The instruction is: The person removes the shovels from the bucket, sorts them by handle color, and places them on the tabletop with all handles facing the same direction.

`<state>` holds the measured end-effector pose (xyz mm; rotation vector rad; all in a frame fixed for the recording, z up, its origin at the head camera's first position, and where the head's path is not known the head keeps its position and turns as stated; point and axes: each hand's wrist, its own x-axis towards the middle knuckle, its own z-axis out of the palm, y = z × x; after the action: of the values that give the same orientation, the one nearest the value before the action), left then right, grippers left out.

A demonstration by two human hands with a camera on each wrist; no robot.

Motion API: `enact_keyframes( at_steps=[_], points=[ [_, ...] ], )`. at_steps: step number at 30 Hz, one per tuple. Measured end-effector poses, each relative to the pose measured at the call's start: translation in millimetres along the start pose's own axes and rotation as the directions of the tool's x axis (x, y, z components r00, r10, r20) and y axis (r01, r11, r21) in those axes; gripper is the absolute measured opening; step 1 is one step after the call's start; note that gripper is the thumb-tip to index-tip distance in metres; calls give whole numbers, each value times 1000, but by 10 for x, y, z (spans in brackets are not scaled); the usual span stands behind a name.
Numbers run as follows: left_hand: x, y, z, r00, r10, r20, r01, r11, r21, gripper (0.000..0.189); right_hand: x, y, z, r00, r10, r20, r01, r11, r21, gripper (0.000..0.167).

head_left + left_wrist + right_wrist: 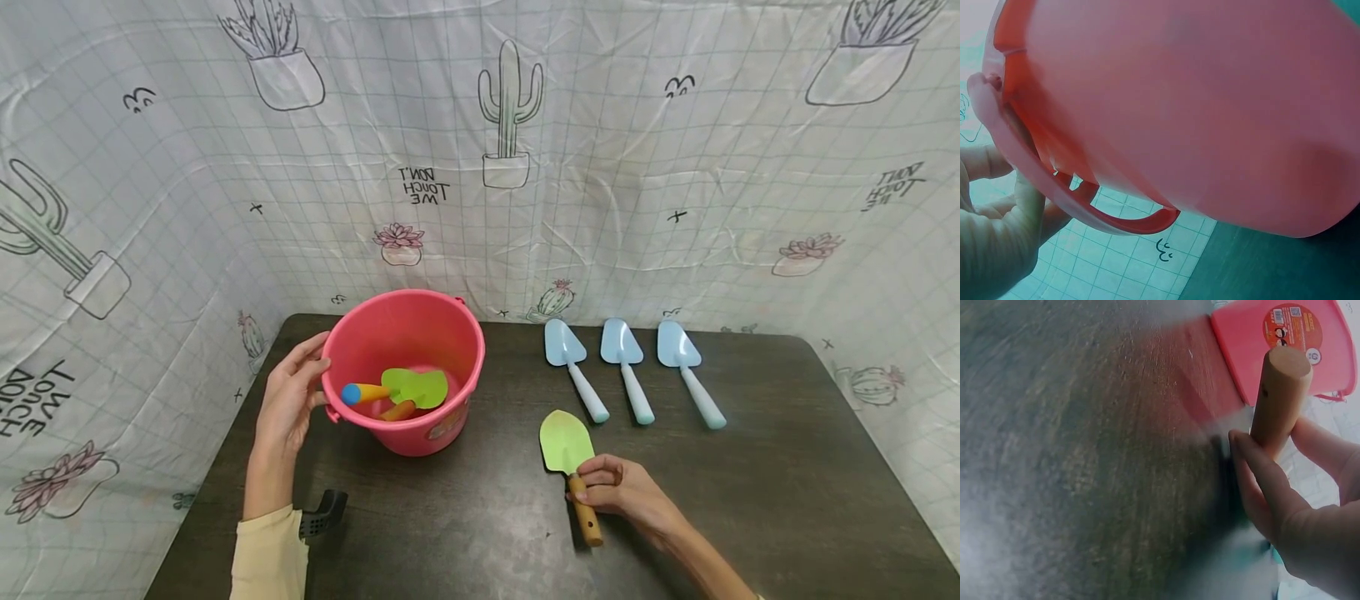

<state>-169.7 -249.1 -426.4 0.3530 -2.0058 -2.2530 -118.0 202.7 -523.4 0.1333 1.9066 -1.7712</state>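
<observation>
My left hand (285, 406) holds the rim of a pink bucket (408, 437) on its left side, with the fingers at the edge. Beside those fingers in the left wrist view curves the bucket's handle (1063, 200). Inside the bucket lie green trowel blades (420, 389), a yellow handle with a blue end (366, 393) and a wooden handle (398, 411). To the right, my right hand (630, 496) pinches the wooden handle of a green trowel (566, 442), its blade pointing away from me. That handle's butt end (1290, 362) faces the right wrist camera.
Three light-blue trowels (562, 343) lie in a row at the back right of the dark table (465, 533), their pale handles toward me. Behind the table hangs a white cactus-print cloth (600, 167). A black strap (324, 514) is on my left wrist.
</observation>
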Motion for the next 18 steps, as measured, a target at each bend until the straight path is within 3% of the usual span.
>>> enact_keyframes(
  at_steps=[13,18],
  points=[
    [-7,-7,2,1000,5,-3,-5,1000,13,48,1,-30,72,995,-57,-79,50,995,-89,34],
    [-5,-9,-1,1000,5,-2,-5,1000,5,47,1,-61,81,990,-90,-109,70,982,-174,35]
  ],
)
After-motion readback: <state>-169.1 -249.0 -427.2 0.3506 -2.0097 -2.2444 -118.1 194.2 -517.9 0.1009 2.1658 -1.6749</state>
